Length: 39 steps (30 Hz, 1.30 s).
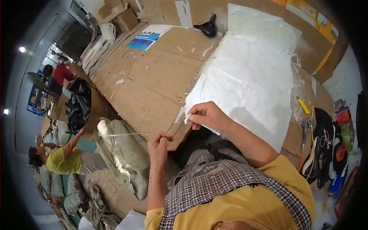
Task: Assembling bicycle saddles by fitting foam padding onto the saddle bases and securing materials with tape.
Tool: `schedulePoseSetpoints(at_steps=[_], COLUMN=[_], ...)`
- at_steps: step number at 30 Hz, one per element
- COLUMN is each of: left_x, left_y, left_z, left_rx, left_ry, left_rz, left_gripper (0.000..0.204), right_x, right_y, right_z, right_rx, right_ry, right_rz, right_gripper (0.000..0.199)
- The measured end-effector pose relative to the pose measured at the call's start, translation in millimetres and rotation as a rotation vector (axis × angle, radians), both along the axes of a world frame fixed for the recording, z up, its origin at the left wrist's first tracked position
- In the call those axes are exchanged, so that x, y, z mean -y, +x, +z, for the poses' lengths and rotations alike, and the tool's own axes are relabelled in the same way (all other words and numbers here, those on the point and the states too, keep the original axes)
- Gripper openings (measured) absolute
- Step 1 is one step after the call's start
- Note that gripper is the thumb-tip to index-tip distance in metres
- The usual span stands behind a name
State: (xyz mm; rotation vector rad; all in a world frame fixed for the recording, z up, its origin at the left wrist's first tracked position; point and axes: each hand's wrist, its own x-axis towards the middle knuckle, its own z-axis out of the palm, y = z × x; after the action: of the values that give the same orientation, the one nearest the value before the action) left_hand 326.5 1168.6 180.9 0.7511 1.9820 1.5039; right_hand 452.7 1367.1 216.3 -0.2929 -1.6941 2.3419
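Observation:
My right hand point(207, 116) pinches a small white scrap at the near edge of a large white sheet point(249, 80) that lies on the cardboard-covered table point(153, 76). My left hand point(159, 143) is closed on a thin white strip point(119, 134) that stretches out to the left, over the table's front edge. The two hands are a short way apart. A checked cloth hangs over my yellow shirt below them.
A black bicycle saddle point(208, 27) and a blue-and-white leaflet point(147, 38) lie at the table's far side. A yellow utility knife point(303, 105) lies to the right. Grey-green sacks point(126, 153) pile up at lower left, near a person in yellow point(61, 159). Another person in red point(59, 73) is farther back.

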Motion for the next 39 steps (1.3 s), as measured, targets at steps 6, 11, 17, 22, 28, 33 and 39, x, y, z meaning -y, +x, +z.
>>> schedulePoseSetpoints(at_steps=[6, 11, 17, 22, 28, 33, 39], left_x=[-6, -6, -2, -6, -12, -18, -19], left_y=[-21, -36, -39, -31, -15, 3, 3], left_z=[30, 27, 13, 22, 30, 51, 20], left_rx=[0.758, 0.903, 1.159, 1.017, -0.277, 0.453, -0.230], left_ry=[0.651, 0.665, 0.684, 0.559, 0.123, 0.277, 0.060], left_rz=[-0.036, -0.025, -0.005, 0.028, 0.077, -0.045, -0.086], left_gripper=[0.014, 0.018, 0.019, 0.018, 0.020, 0.017, 0.014], right_x=[28, 43, 51, 50, 42, 40, 38], right_y=[-15, -27, -32, -31, -31, -30, -22], right_z=[8, 10, 3, -4, -9, -4, -12], right_rx=[0.046, 0.056, 0.019, 0.027, 0.013, 0.009, 0.061], right_ry=[0.046, 0.068, 0.119, 0.101, 0.098, 0.365, 0.644], right_rz=[-0.037, -0.067, -0.098, -0.110, -0.087, -0.069, -0.045], right_gripper=[0.011, 0.009, 0.009, 0.008, 0.009, 0.014, 0.015])
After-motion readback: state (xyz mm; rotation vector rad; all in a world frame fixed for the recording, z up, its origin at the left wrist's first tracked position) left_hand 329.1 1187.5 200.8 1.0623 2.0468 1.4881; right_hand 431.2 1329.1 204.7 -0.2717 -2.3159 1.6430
